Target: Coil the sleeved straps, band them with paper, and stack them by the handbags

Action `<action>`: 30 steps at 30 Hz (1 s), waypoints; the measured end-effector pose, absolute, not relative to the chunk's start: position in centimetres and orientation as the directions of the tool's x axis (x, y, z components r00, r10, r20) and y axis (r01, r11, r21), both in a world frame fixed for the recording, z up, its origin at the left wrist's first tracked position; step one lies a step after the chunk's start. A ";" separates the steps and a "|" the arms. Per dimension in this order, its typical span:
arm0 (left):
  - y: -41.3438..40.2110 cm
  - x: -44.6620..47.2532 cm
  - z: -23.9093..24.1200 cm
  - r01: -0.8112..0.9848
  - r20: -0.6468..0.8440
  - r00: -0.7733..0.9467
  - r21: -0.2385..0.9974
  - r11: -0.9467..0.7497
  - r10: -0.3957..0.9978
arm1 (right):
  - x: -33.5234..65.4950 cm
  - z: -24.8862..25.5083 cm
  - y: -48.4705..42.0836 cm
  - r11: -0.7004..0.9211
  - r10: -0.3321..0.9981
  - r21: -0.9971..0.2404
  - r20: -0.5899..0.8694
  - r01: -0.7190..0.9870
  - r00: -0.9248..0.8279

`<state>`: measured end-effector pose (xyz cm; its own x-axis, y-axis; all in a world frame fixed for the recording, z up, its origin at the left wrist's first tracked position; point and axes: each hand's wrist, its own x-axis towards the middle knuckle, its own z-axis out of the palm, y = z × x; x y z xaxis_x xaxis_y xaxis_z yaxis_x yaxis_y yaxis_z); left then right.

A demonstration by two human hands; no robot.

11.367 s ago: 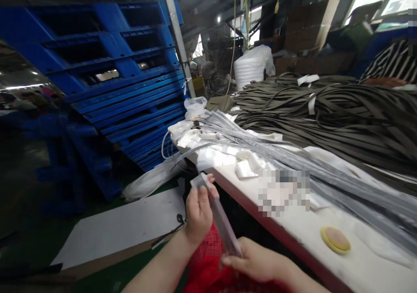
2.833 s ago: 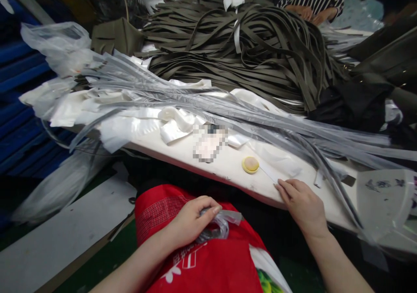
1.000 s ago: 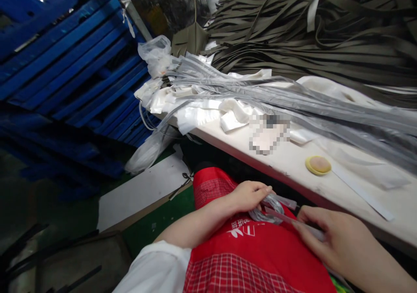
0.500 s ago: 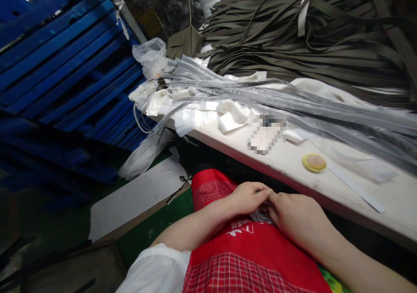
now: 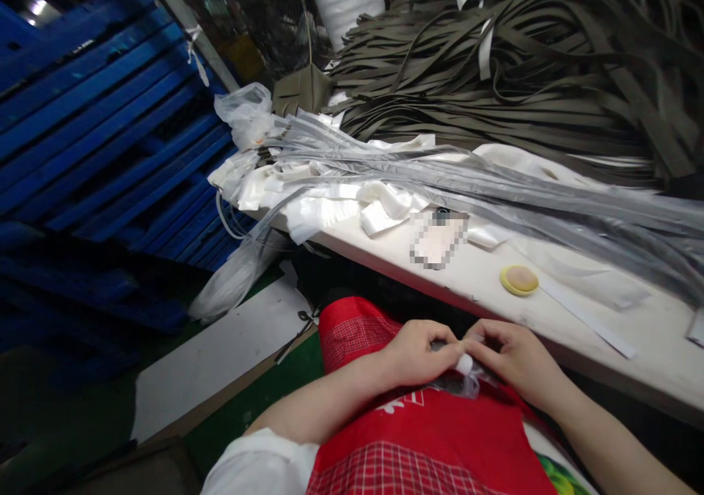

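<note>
My left hand (image 5: 418,352) and my right hand (image 5: 514,359) meet over my lap, just below the white table's edge (image 5: 550,334). Both are closed, fingertips pinched together on a small bundle of clear plastic strip (image 5: 465,379) with a white bit of tape at its top. The bundle rests against the red apron (image 5: 440,444) on my lap. Most of the bundle is hidden under my fingers.
On the table lie long clear-grey plastic strips (image 5: 495,187), white ribbon scraps (image 5: 379,213), a yellow round pad (image 5: 518,280), a white tape strip (image 5: 588,319) and a big pile of olive straps (image 5: 522,77). Blue pallets (image 5: 110,150) stand left; a white board (image 5: 220,356) lies on the floor.
My right hand came off the table, took a strip to my lap and joined my left hand. Both hands now pinch the coiled bundle; the view has shifted slightly.
</note>
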<state>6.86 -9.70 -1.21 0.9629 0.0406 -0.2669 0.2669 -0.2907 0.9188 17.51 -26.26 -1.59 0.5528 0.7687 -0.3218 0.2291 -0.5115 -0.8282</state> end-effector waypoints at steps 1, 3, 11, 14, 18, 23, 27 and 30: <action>-9.8 6.7 -1.2 0.250 -0.246 0.968 0.920 -0.302 0.053 | 17.5 -2.0 -26.1 -0.511 0.757 -0.843 -0.348 0.170 0.553; -10.0 6.5 -1.0 0.220 -0.206 0.975 0.920 -0.323 0.079 | 17.6 -2.6 -25.9 -0.509 0.720 -0.861 -0.416 0.015 0.555; -10.6 5.8 -0.3 0.065 -0.031 0.994 0.941 -0.331 0.107 | 17.1 -4.1 -25.0 -0.338 0.776 -0.863 -0.481 -0.375 0.408; -10.6 5.4 0.1 0.058 -0.011 0.990 0.938 -0.343 0.138 | 16.5 -4.1 -24.9 -0.327 0.756 -0.853 -0.494 -0.406 0.430; -10.6 5.2 0.1 0.188 -0.087 0.955 0.917 -0.352 0.282 | 16.0 -3.3 -25.1 -0.370 0.724 -0.915 -0.394 -0.164 0.567; -10.7 5.3 -0.5 0.404 -0.335 0.902 0.877 -0.261 0.273 | 16.3 -2.3 -25.3 -0.394 0.725 -0.915 -0.367 -0.086 0.582; -11.1 5.2 -0.7 0.436 -0.374 0.885 0.874 -0.214 0.277 | 17.5 -1.4 -25.7 -0.361 0.816 -0.900 -0.432 -0.245 0.383; -11.3 5.1 -0.4 0.406 -0.334 0.896 0.883 -0.234 0.293 | 18.2 -1.1 -25.8 -0.406 0.825 -0.886 -0.461 -0.223 0.327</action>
